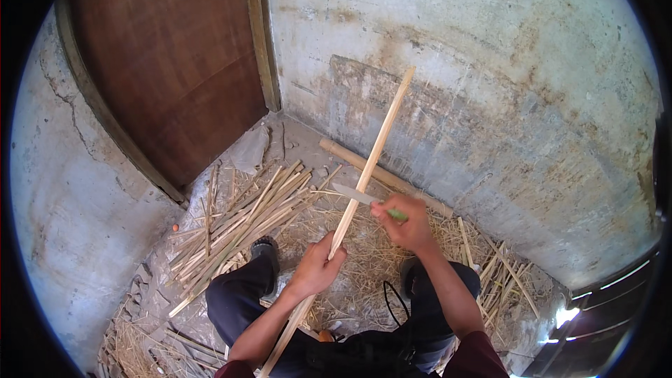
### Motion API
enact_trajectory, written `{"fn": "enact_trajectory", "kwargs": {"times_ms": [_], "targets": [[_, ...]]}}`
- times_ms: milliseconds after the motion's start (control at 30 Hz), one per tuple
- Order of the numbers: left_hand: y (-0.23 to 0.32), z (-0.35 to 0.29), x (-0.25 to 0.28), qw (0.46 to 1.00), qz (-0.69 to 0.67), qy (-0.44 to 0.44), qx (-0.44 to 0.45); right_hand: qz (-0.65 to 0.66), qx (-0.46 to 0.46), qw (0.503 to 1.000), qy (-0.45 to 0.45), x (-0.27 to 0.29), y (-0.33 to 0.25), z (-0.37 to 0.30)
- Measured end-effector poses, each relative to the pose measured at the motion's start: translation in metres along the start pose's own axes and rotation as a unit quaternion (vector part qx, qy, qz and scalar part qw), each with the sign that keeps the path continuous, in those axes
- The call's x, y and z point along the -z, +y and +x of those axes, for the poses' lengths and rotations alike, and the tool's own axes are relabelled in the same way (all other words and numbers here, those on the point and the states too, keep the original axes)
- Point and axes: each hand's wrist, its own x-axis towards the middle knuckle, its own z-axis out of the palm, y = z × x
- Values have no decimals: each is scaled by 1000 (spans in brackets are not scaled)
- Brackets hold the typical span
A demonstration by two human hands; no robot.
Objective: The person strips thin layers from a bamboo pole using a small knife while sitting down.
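Note:
A long pale strip of split bamboo or wood [378,143] slants from my lap up toward the wall. Around its lower part my left hand [316,266] is closed. My right hand [408,222] grips the green handle of a knife [355,194]. The knife's blade lies across the strip, pointing left, a little above my left hand. Whether the edge bites into the strip I cannot tell.
Many cut strips [255,213] lie piled on the floor at the left, and more strips [509,273] at the right. Thin shavings [357,252] litter the ground between my feet. A bamboo pole [406,182] rests along the stained wall [476,98]. A brown door [168,49] stands at the far left.

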Motion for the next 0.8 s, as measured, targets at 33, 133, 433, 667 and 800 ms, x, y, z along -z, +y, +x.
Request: {"fn": "enact_trajectory", "kwargs": {"times_ms": [33, 133, 433, 667, 800], "targets": [[2, 2, 1, 1000, 0, -3, 5, 14, 18, 999, 36, 0, 5, 7], [3, -2, 0, 1000, -8, 8, -22, 36, 41, 997, 63, 1, 6, 5], [2, -4, -9, 999, 34, -11, 8, 42, 19, 995, 88, 11, 17, 10], [2, -5, -7, 999, 11, -25, -19, 45, 4, 998, 32, 18, 14, 0], [10, -8, -7, 999, 25, -37, -17, 81, 22, 994, 69, 26, 22, 5]]}}
